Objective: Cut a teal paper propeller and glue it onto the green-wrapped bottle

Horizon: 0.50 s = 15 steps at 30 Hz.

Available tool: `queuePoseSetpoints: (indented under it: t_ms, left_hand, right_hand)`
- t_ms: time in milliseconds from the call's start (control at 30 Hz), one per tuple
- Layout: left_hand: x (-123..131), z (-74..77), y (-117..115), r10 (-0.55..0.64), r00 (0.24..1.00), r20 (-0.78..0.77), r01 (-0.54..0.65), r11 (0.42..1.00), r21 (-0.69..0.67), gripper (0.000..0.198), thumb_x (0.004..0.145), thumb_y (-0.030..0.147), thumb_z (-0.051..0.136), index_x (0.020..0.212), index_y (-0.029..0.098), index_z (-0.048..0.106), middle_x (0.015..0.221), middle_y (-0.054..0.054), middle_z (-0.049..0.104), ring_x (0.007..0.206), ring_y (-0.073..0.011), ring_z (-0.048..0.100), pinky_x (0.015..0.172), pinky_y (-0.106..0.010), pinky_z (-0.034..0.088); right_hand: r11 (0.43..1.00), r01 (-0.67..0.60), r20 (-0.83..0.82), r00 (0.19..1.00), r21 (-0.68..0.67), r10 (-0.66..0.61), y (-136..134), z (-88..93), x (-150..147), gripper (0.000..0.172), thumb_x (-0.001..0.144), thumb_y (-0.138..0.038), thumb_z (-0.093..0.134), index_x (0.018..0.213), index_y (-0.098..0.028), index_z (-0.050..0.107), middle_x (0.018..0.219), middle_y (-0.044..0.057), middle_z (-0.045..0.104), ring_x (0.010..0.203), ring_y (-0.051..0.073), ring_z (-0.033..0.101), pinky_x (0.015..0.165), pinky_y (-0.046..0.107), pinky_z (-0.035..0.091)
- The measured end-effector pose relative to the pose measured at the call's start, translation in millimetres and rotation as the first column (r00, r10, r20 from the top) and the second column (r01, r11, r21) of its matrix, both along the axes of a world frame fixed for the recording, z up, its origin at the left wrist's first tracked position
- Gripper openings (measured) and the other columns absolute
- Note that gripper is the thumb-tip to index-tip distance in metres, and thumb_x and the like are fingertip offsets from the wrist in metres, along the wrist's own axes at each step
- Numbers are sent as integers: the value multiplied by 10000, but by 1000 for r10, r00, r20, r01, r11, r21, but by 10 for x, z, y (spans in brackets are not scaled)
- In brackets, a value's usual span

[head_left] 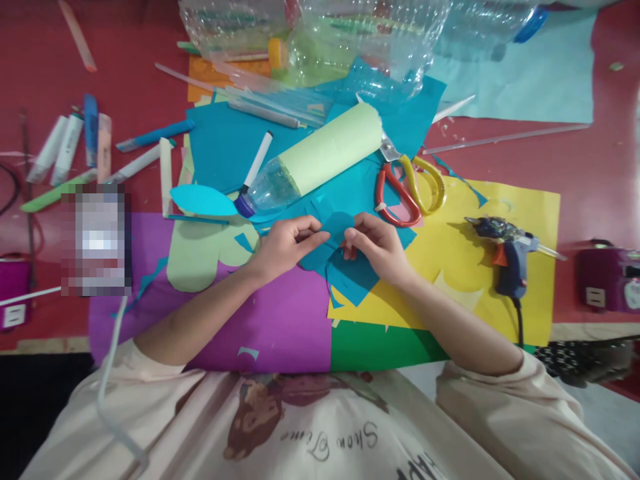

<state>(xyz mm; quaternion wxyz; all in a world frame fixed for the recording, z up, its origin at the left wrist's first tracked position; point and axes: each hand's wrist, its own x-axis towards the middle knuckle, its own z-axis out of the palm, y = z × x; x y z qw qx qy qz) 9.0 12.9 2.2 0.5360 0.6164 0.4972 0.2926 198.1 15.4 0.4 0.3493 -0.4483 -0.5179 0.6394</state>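
Observation:
Between my hands is a small rounded blue paper piece (338,229). My right hand (376,247) pinches its right edge between thumb and fingers. My left hand (293,245) has thumb and index finger close together at the piece's left edge; whether they grip it is hard to tell. Just beyond them lies a plastic bottle (273,187) wrapped in pale green paper (333,148), its purple cap pointing left. A bright blue leaf-shaped paper (203,201) is beside the cap. Scissors with red and yellow handles (407,190) lie right of the bottle.
A glue gun (513,260) rests on yellow paper (537,267) at the right. Purple paper (290,327) and green paper (385,343) lie nearest my body. Markers (67,148) and a blurred-out device (103,241) are at the left. Clear plastic bottles (360,47) stand along the far side.

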Motion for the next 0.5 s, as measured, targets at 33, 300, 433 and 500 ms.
queuePoseSetpoints:
  t_ms: [33, 300, 433, 500]
  left_hand:
    - [14, 8, -6, 22, 1000, 17, -22, 1000, 2, 395, 835, 504, 585, 645, 195, 429, 554, 71, 296, 501, -68, 250, 458, -227, 210]
    - [85, 13, -103, -8, 1000, 18, 8, 1000, -2, 421, 845, 543, 566, 649, 195, 433, 562, 50, 429, 522, -83, 424, 483, -215, 329]
    - [71, -15, -119, -49, 998, -36, 48, 998, -39, 449, 858, 574, 527, 634, 196, 434, 557, 27, 515, 539, -117, 542, 491, -222, 402]
    - [62, -25, -116, -39, 999, -28, 38, 998, -44, 452, 854, 585, 532, 641, 196, 444, 563, 24, 537, 552, -129, 578, 503, -227, 439]
  right_hand:
    - [1000, -15, 12, 1000, 7, 15, -11, -1, -7, 503, 744, -678, 661, 726, -220, 456, 578, -49, 545, 487, 94, 550, 464, 229, 462]
    - [995, 20, 82, 996, 99, -28, -47, 12, -37, 527, 745, -715, 626, 674, -220, 463, 542, -59, 419, 472, 85, 419, 429, 231, 332]
    - [991, 4, 115, 993, 137, -20, -40, 24, -23, 515, 773, -710, 599, 689, -217, 479, 563, -60, 374, 480, 80, 345, 436, 241, 286]
    - [990, -29, 134, 991, 138, 10, -39, 31, -20, 510, 785, -704, 593, 690, -220, 466, 560, -62, 371, 478, 81, 341, 437, 243, 284]
